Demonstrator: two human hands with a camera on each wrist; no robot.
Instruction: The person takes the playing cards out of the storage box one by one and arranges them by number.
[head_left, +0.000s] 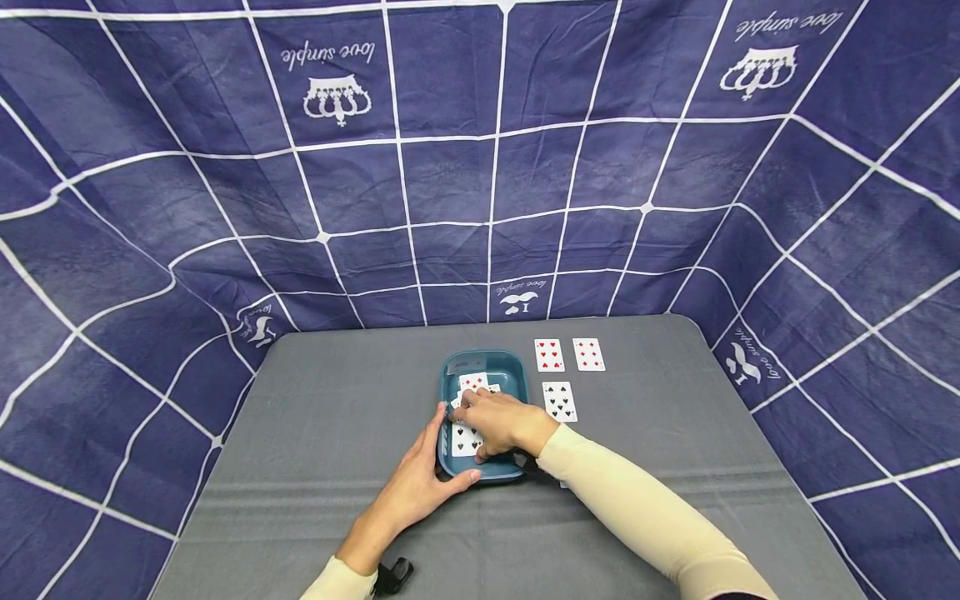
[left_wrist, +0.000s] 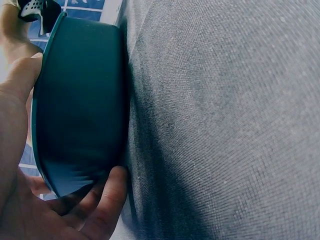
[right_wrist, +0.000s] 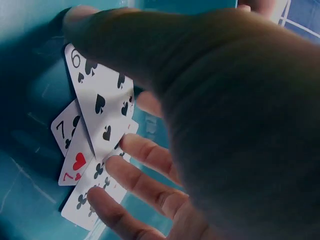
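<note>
Overlapping white rectangular playing cards (right_wrist: 102, 125) lie inside a teal, round-cornered plastic tray (head_left: 513, 377). The right hand (head_left: 501, 422), fingers spread, touches them; the left hand (head_left: 414, 483), fingers extended, rests against the tray's near-left corner. Right of the tray, further face-up cards (head_left: 559, 401) lie on the grey cloth-covered desk (head_left: 337, 400).

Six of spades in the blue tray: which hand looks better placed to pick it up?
Probably the right hand: it is inside the tray with its fingers over the cards, while the left hand touches the tray's outside.
</note>
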